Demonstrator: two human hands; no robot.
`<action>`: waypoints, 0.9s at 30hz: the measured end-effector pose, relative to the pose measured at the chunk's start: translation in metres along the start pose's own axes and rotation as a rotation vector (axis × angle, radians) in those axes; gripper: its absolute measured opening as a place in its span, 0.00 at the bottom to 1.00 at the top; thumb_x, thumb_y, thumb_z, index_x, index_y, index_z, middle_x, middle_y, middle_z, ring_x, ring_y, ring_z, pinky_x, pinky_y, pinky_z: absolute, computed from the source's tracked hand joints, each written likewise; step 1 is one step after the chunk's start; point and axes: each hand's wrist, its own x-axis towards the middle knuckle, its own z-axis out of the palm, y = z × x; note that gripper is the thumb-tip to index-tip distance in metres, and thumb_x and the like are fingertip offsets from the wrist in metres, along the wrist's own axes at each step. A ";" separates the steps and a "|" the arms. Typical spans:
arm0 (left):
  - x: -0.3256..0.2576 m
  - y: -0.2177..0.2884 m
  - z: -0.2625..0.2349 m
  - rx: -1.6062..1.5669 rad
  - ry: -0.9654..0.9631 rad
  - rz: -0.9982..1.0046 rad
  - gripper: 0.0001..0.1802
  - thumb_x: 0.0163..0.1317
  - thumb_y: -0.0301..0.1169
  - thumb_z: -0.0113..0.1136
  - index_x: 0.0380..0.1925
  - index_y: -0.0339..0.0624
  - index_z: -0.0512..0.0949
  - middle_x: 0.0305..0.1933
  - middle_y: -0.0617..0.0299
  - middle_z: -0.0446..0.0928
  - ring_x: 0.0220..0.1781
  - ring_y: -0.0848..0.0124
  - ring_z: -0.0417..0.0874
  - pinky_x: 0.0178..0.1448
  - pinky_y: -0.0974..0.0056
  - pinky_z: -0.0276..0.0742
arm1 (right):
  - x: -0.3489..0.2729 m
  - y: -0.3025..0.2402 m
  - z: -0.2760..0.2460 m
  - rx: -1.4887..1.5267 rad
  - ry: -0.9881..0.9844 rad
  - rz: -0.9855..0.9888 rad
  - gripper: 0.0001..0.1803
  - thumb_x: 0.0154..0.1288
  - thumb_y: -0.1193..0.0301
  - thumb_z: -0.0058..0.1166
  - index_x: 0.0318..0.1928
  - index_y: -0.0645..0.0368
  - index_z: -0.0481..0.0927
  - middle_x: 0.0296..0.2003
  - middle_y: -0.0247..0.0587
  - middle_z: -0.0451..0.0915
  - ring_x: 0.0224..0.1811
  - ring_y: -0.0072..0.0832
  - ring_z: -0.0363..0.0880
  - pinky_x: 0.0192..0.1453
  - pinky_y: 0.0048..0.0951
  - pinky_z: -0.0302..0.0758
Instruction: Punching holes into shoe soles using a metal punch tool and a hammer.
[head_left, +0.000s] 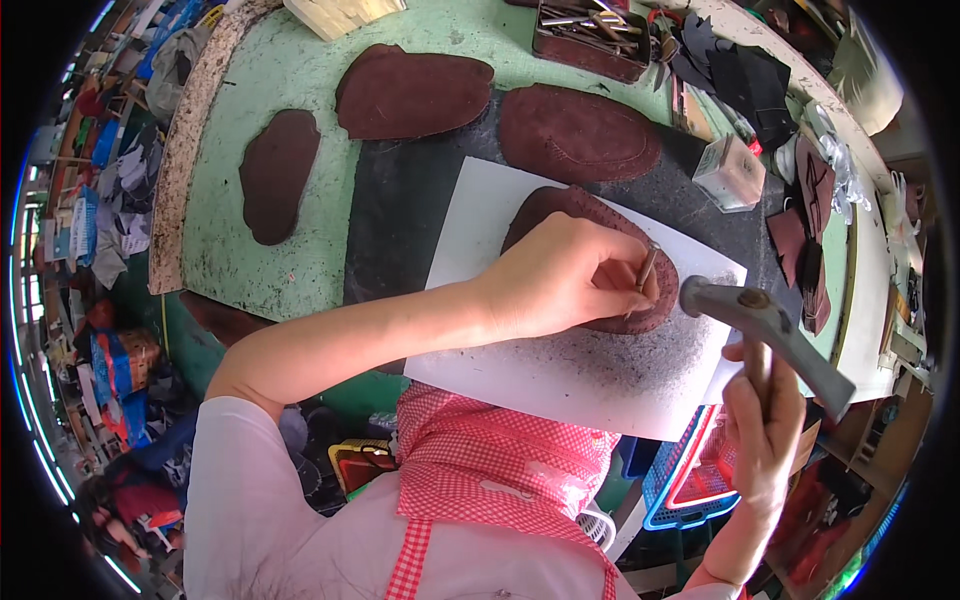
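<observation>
My left hand (575, 275) is closed in a pinch around a slim metal punch (648, 268). The punch stands slightly tilted over a dark brown leather piece (545, 205), near its right edge; my hand hides where its tip meets the leather. That piece has a rounded outline and lies on a white board (520, 375) strewn with dark specks. To the right, my right hand (765, 425) is wrapped round the handle of a hammer (765, 318). The hammer's round face is just right of the punch and apart from it.
More brown leather pieces lie beyond: one cut piece (280, 177) at left, another (415, 92) at the back, and a stitched one (580, 132) on the black mat (385, 225). A clear box (729, 174) and a tool tin (590, 45) stand at the back right.
</observation>
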 end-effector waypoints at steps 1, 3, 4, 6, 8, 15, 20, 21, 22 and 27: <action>0.000 -0.001 0.000 0.004 0.002 0.001 0.06 0.60 0.19 0.62 0.38 0.33 0.80 0.37 0.62 0.83 0.42 0.79 0.83 0.49 0.72 0.80 | -0.003 -0.001 -0.001 0.007 0.029 -0.020 0.22 0.66 0.82 0.47 0.61 0.69 0.69 0.49 0.51 0.79 0.33 0.15 0.71 0.39 0.18 0.69; -0.002 -0.005 0.002 0.041 0.016 0.069 0.05 0.61 0.20 0.62 0.37 0.33 0.80 0.37 0.62 0.83 0.40 0.78 0.83 0.48 0.72 0.81 | -0.003 0.003 -0.001 -0.051 0.059 -0.094 0.21 0.67 0.81 0.47 0.61 0.69 0.69 0.48 0.50 0.80 0.34 0.16 0.71 0.41 0.20 0.70; -0.003 -0.005 0.003 0.042 0.016 0.069 0.05 0.61 0.20 0.62 0.37 0.33 0.80 0.37 0.62 0.83 0.40 0.78 0.83 0.48 0.72 0.81 | -0.002 0.007 -0.003 -0.036 0.044 -0.196 0.22 0.69 0.76 0.46 0.62 0.70 0.67 0.44 0.46 0.78 0.26 0.11 0.64 0.31 0.15 0.62; -0.007 -0.006 0.005 0.116 0.048 0.116 0.05 0.61 0.23 0.62 0.37 0.36 0.81 0.34 0.61 0.84 0.37 0.78 0.85 0.44 0.72 0.81 | -0.001 0.003 0.000 -0.002 0.094 -0.356 0.23 0.72 0.69 0.47 0.59 0.73 0.66 0.36 0.39 0.76 0.18 0.08 0.56 0.20 0.11 0.54; -0.010 -0.004 0.006 0.173 0.066 0.109 0.06 0.60 0.25 0.63 0.37 0.38 0.82 0.33 0.61 0.84 0.36 0.77 0.85 0.42 0.73 0.80 | -0.011 0.000 0.000 0.083 0.198 -0.313 0.19 0.73 0.66 0.47 0.53 0.72 0.68 0.30 0.39 0.74 0.17 0.13 0.59 0.20 0.13 0.57; -0.018 -0.001 0.010 0.692 0.099 0.394 0.07 0.59 0.29 0.64 0.38 0.45 0.82 0.32 0.59 0.83 0.33 0.73 0.87 0.37 0.69 0.80 | -0.011 -0.027 0.007 -0.429 -0.119 -0.062 0.14 0.66 0.70 0.52 0.48 0.67 0.75 0.35 0.41 0.80 0.29 0.25 0.76 0.34 0.27 0.73; -0.006 0.002 -0.001 0.040 -0.002 -0.029 0.07 0.64 0.25 0.60 0.40 0.36 0.80 0.39 0.60 0.83 0.44 0.75 0.85 0.48 0.71 0.81 | -0.010 -0.017 0.014 -0.029 0.134 -0.252 0.27 0.73 0.52 0.45 0.47 0.70 0.69 0.27 0.33 0.69 0.18 0.10 0.57 0.20 0.13 0.50; -0.007 0.004 -0.001 -0.016 -0.038 -0.070 0.07 0.65 0.25 0.58 0.41 0.32 0.79 0.41 0.59 0.83 0.46 0.75 0.84 0.51 0.71 0.81 | -0.014 -0.018 0.012 -0.034 0.156 -0.258 0.28 0.72 0.51 0.46 0.47 0.70 0.69 0.25 0.32 0.68 0.17 0.09 0.56 0.19 0.13 0.48; -0.007 0.007 -0.002 -0.056 -0.043 -0.098 0.08 0.65 0.24 0.57 0.41 0.31 0.78 0.43 0.59 0.82 0.46 0.74 0.84 0.52 0.70 0.81 | -0.016 -0.021 0.011 -0.036 0.160 -0.260 0.28 0.72 0.51 0.46 0.47 0.70 0.69 0.25 0.32 0.68 0.17 0.09 0.56 0.19 0.13 0.48; -0.005 0.002 -0.004 0.000 -0.055 -0.034 0.08 0.65 0.24 0.58 0.41 0.31 0.78 0.42 0.59 0.83 0.46 0.73 0.85 0.53 0.70 0.80 | -0.020 -0.021 0.011 -0.022 0.176 -0.227 0.29 0.71 0.50 0.47 0.47 0.69 0.69 0.19 0.27 0.63 0.15 0.08 0.53 0.20 0.13 0.47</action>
